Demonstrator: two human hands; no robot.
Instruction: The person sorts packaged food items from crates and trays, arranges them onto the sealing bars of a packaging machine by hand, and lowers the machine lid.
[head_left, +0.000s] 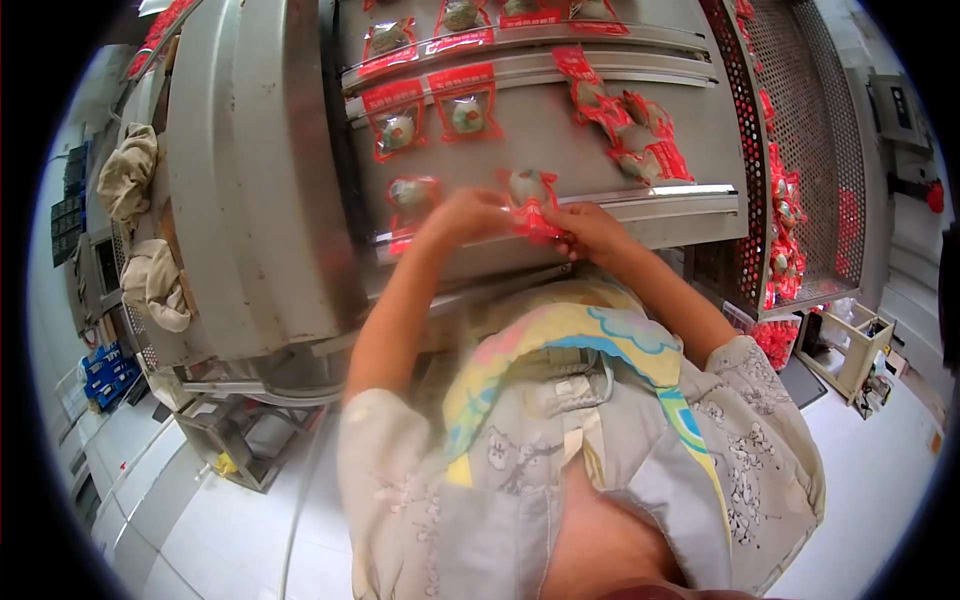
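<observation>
A red-and-clear plastic packet (528, 188) with a pale greenish, egg-like thing inside stands at the near ledge of the metal machine. My right hand (597, 232) pinches its lower right side between thumb and fingers. On the packet's left, my left hand (468, 217) is smeared by motion; its fingertips reach the packet's edge, but I cannot tell whether they grip it. Just beyond that hand, a second packet (412, 197) lies blurred on the same ledge, its lower right side partly covered.
Farther up the sloping metal bed (540, 120), more packets (465, 105) lie in rows between metal rails (660, 205). Several packets (640, 140) overlap on the right. Beside the bed stands a perforated metal trough (812, 150) holding packets. A metal housing (245, 180) borders the left.
</observation>
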